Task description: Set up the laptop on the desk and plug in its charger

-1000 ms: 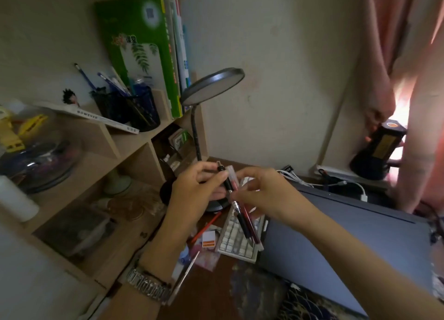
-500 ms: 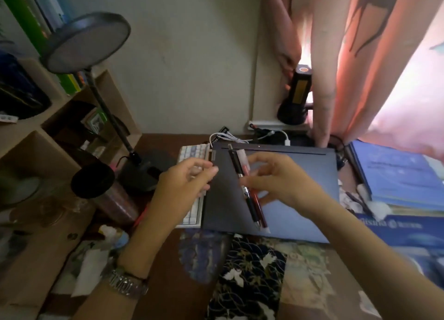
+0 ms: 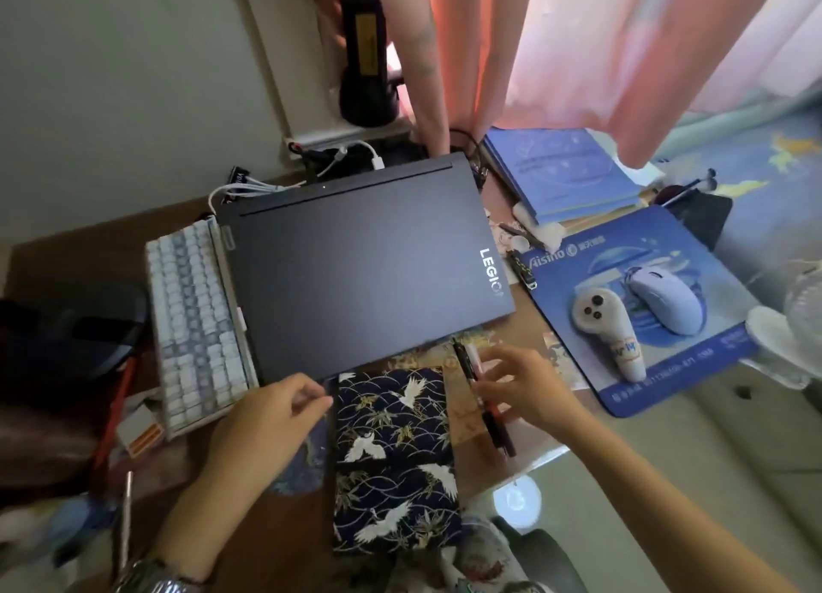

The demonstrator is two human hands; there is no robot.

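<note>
Laptop [image 3: 356,263] is lid-shut, flat on the table [image 3: 102,254], directly ahead of both hands, hinge edge on the far side and the front edge facing me. Its long axis runs left-right across my view, skewed a little so the right end sits further out. Left hand [image 3: 262,419] is nearer: fingertips right at the front-left corner, loosely curled, gripping nothing I can make out; can't tell if it's actually touching the lid edge. Right hand [image 3: 518,392] is just short of the front-right corner, pinched around a bundle of pens [image 3: 482,396], so it's occupied. My read: pens need to go down before that hand can lift the lid; left can brace or start the lift from its corner. Crane-print cloth [image 3: 393,472] lies between the hands, butted against the laptop's front edge. White keyboard [image 3: 195,325] sits tight along the laptop's left side, beyond the left hand. Mouse pad [image 3: 694,370] with mouse [image 3: 667,301] is out past the right hand. White cables [image 3: 267,187] bunch at the far-left corner behind the hinge; can't identify the charger among them.
</note>
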